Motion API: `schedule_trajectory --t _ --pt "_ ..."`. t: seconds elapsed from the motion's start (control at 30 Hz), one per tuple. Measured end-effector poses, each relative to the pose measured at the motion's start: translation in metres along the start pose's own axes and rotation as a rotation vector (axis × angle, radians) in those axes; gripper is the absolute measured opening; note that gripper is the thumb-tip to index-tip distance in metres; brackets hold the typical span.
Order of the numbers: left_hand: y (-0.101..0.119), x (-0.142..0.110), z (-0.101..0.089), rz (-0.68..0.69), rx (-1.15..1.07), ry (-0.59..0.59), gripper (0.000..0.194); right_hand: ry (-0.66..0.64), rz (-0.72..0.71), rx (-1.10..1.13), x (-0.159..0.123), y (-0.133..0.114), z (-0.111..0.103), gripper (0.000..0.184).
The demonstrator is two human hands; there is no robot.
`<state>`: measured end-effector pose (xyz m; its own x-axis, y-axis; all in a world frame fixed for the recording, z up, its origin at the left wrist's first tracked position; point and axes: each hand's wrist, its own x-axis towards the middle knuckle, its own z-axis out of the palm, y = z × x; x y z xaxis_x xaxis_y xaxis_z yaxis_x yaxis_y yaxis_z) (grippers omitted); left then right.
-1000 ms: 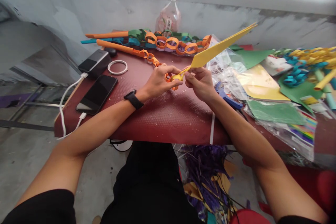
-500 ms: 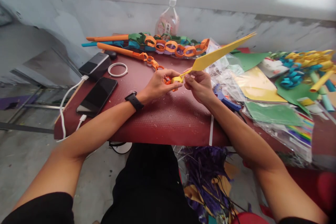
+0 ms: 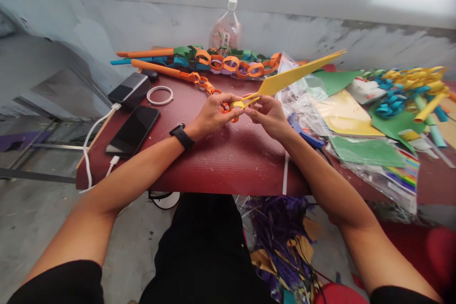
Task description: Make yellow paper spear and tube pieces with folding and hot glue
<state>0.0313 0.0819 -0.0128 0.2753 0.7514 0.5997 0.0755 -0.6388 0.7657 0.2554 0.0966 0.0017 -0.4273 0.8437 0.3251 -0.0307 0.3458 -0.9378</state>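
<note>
My left hand (image 3: 214,116) pinches a small yellow paper loop (image 3: 237,105) against the near end of an orange paper chain (image 3: 204,83). From the loop, narrow yellow strips lead into a long folded yellow paper piece (image 3: 290,77) that slants up to the right. My right hand (image 3: 268,115) is closed on the narrow part of that yellow paper, thumb and forefinger close to the left fingertips. Part of the loop and the orange links is hidden behind my left fingers. Beside my right wrist lies a blue glue gun (image 3: 303,134).
Orange, green and blue paper chains (image 3: 233,62) lie along the back, before a plastic bottle (image 3: 227,31). A phone (image 3: 133,131), power bank (image 3: 128,88) and white ring (image 3: 159,95) are at left. Coloured sheets (image 3: 351,114) and yellow-blue chains (image 3: 415,80) cover the right.
My right fingers have shifted slightly on the yellow strips, and a gap between the strips now shows. The folded yellow piece's tip sits a little lower. My left hand keeps its pinch.
</note>
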Motion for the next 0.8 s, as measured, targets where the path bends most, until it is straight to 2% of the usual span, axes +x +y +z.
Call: schedule_trajectory --t 0.13,0.27,0.33,0.43,0.5,0.6,0.7,0.8 --pt "-0.002 0.000 -0.001 -0.028 -0.019 0.031 0.039 0.000 0.020 -0.342 -0.009 -0.009 -0.014 0.044" --pt "-0.003 0.000 -0.002 -0.062 -0.035 0.059 0.038 -0.040 0.030 -0.673 -0.027 -0.036 -0.034 0.036" --pt "-0.003 0.000 -0.002 -0.060 -0.032 0.065 0.032 0.022 0.014 -0.803 -0.039 -0.050 -0.053 0.031" --pt "-0.004 0.001 -0.004 -0.034 0.007 0.077 0.023 0.147 0.039 -0.963 -0.061 -0.061 -0.096 0.029" --pt "-0.006 0.002 -0.006 -0.015 0.045 0.082 0.019 0.121 0.123 -1.080 -0.078 -0.058 -0.128 0.034" --pt "-0.009 0.003 -0.007 -0.002 0.067 0.089 0.016 -0.077 0.156 -1.252 -0.100 -0.038 -0.166 0.060" --pt "-0.010 0.003 -0.007 -0.009 0.067 0.092 0.016 -0.161 0.150 -1.291 -0.114 -0.014 -0.185 0.068" --pt "-0.011 0.002 -0.007 -0.025 0.069 0.092 0.016 -0.175 0.144 -1.280 -0.119 0.000 -0.188 0.068"
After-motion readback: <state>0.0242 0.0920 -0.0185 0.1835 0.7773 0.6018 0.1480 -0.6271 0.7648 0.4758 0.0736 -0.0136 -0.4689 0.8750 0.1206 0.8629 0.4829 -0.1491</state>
